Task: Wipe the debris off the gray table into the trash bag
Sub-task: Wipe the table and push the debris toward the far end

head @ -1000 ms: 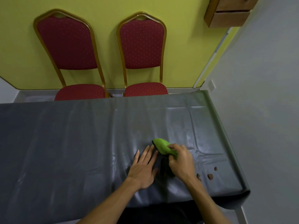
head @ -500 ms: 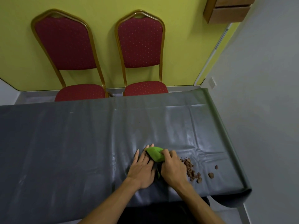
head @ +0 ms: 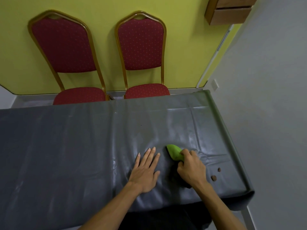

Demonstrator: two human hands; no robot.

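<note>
A gray plastic sheet covers the table (head: 74,146). My right hand (head: 191,168) is closed around a green cloth (head: 174,151), pressing it on the sheet near the table's right end. My left hand (head: 146,170) lies flat on the sheet just left of the cloth, fingers spread. Two brown bits of debris (head: 213,177) lie right of my right hand, near the table's right edge. A dark patch (head: 176,178) sits under my right hand; I cannot tell whether it is debris or shadow. No trash bag shows clearly; something dark lies below the near edge.
Two red chairs (head: 141,47) with gold frames stand against the yellow wall behind the table. A gray wall (head: 265,113) runs close along the table's right end. A wooden box (head: 230,10) hangs at the top right.
My right hand has slid the cloth to the right, away from my left hand, and now covers the heap of brown crumbs seen half a second ago. My left hand stays flat.
</note>
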